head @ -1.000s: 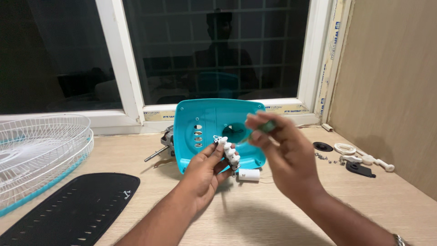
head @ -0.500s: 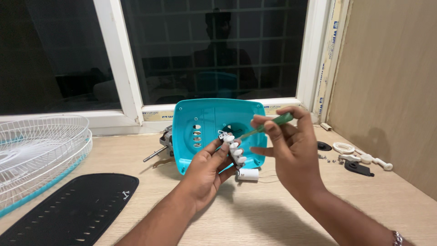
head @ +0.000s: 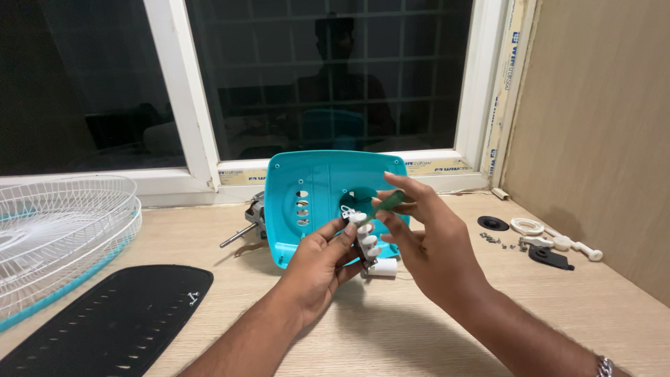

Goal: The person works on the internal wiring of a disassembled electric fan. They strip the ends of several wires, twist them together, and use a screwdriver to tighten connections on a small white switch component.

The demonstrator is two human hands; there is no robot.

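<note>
Two hands are meeting before the teal housing (head: 317,202): the left hand (head: 317,269) is pinching the upright white switch block (head: 364,241), the right hand (head: 433,248) is gripping a green-handled screwdriver (head: 387,203) angled down-left toward its top.

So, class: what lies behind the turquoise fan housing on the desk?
Behind the turquoise fan housing, a metal motor shaft and part of the motor stick out at its left. The rest of the motor is covered by the housing; farther back is the window frame.

The white fan guard (head: 59,234) and the black plate (head: 105,324) run off the left and near edges. The teal housing (head: 317,188) hides most of the motor (head: 252,216), and the right hand (head: 426,244) covers its right corner. The small screws (head: 492,239) at right are too tiny to tell apart.
</note>
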